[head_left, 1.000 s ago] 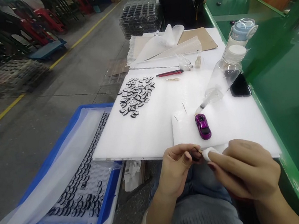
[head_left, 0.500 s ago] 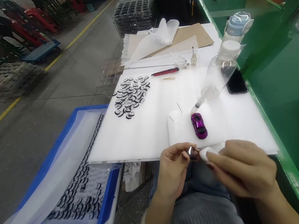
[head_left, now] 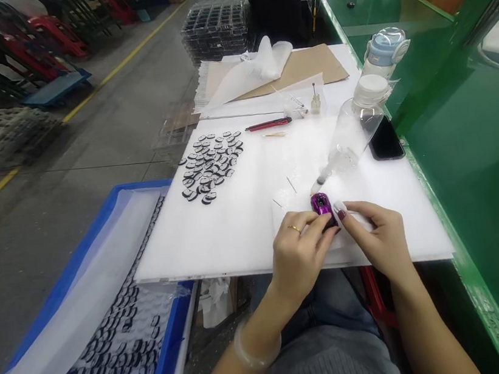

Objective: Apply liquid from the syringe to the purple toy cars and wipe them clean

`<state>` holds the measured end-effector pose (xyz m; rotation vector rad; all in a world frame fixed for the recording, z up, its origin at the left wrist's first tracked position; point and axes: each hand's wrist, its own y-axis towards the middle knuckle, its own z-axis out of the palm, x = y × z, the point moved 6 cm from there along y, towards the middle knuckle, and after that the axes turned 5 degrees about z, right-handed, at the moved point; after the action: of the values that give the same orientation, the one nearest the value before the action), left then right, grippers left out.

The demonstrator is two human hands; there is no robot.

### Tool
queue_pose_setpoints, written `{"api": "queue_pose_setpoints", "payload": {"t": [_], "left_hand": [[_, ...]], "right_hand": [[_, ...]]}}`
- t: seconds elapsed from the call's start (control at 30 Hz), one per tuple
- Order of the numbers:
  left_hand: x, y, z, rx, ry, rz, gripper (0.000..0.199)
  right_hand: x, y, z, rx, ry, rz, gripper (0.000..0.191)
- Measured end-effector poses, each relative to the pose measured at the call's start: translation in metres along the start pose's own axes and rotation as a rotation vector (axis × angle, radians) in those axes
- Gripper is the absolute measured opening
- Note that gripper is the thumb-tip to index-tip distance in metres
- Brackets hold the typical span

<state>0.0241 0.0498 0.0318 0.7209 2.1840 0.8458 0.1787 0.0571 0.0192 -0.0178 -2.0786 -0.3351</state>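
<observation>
A purple toy car (head_left: 320,203) rests near the front of the white tabletop, its near end covered by fingers. My left hand (head_left: 297,248) is closed around that near end, thumb on the right side and fingers on top. Whether it also holds the small dark shiny piece is hidden. Just right of the car, my right hand (head_left: 379,231) pinches a white wiping cloth (head_left: 339,206), with its tip close to the car's side. A syringe (head_left: 322,178) lies beyond the car, its tip near the car's far end.
Many small dark-edged pieces (head_left: 210,167) lie on the table's left. A red utility knife (head_left: 269,124), a clear bottle (head_left: 358,120) and a phone (head_left: 385,139) lie further back. A blue tray (head_left: 57,298) stands lower left. Someone in black (head_left: 278,2) sits beyond.
Both hands have moved forward from the table's front edge to the car. My left hand has taken hold of the car; the small shiny piece it held is out of sight. My right hand keeps the cloth.
</observation>
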Motion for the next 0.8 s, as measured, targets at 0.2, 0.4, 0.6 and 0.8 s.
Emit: {"api": "queue_pose_setpoints", "payload": {"t": [0.2,0.4,0.6,0.8], "left_hand": [[0.01,-0.002,0.002,0.072,-0.079,-0.114,0.023],[0.022,-0.004,0.005,0.151,-0.194,-0.256,0.026],[0.024,-0.001,0.008,0.188,-0.209,-0.312,0.026],[0.026,0.003,0.009,0.226,-0.221,-0.365,0.025]], "right_hand": [[0.0,-0.001,0.003,0.02,-0.058,-0.005,0.017],[-0.003,-0.003,0.004,0.002,-0.077,-0.018,0.019],[-0.004,-0.001,0.006,0.048,-0.065,0.061,0.02],[-0.004,0.002,0.009,0.132,-0.074,0.054,0.015]]}}
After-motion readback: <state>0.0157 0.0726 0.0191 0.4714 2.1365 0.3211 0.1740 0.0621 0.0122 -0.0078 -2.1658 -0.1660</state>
